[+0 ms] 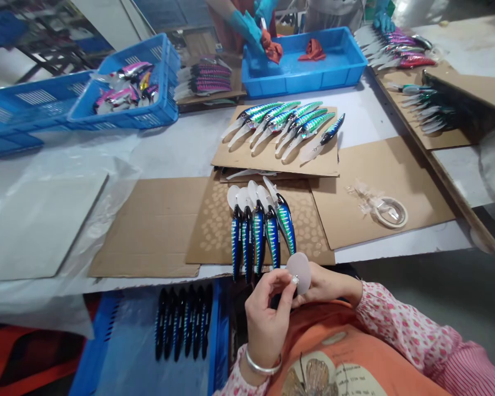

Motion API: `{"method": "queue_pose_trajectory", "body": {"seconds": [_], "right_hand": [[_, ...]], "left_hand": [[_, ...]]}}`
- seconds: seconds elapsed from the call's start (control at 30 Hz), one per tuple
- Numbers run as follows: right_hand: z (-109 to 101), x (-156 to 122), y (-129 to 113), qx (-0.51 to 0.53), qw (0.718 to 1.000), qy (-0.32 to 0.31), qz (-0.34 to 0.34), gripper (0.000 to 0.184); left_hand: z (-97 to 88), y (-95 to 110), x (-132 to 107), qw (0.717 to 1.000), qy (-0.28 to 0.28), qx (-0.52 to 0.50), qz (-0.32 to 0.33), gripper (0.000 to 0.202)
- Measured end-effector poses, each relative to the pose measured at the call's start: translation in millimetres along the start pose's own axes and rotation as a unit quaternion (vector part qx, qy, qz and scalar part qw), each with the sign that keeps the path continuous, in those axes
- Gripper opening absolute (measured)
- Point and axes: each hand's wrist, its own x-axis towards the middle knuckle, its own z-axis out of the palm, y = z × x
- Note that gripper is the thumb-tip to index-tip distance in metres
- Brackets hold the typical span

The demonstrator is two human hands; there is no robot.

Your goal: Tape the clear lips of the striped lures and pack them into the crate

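Both my hands are raised over my lap at the table's front edge. My left hand (pixel 268 313) pinches at a fishing lure whose clear oval lip (pixel 299 272) sticks up between my fingers. My right hand (pixel 325 286) is curled round the same lure from the right; its body is hidden. Just beyond my hands, several blue-and-green striped lures (pixel 258 234) lie side by side on a spotted cardboard sheet (pixel 214 231). Farther back, another row of green and blue lures (pixel 284 124) rests on a cardboard sheet (pixel 272 159).
A roll of tape (pixel 391 212) lies on cardboard at right. Several dark lures (pixel 183 322) sit in a blue bin (pixel 124 352) at lower left. Blue baskets (pixel 127 88) hold pink lures. Another person's blue-gloved hands (pixel 251 27) hold a red cloth over a blue tray (pixel 346 66).
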Motion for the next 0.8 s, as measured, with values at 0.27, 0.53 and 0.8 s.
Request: {"method": "queue_pose_trajectory", "body": {"seconds": [0.27, 0.53, 0.8], "right_hand": [[-4, 1, -40, 0.116, 0.992, 0.047, 0.033, 0.038], [18, 42, -74, 0.083, 0.994, 0.066, -0.017, 0.057], [18, 13, -23, -0.029, 0.991, 0.084, 0.096, 0.039]], "left_hand": [[-13.9, 0, -6, 0.997, 0.047, -0.016, 0.059, 0.049], [-104.2, -51, -34, 0.994, -0.092, 0.01, -0.057, 0.048], [-282.1, -214, -88, 0.867, 0.361, 0.223, -0.261, 0.043]]}}
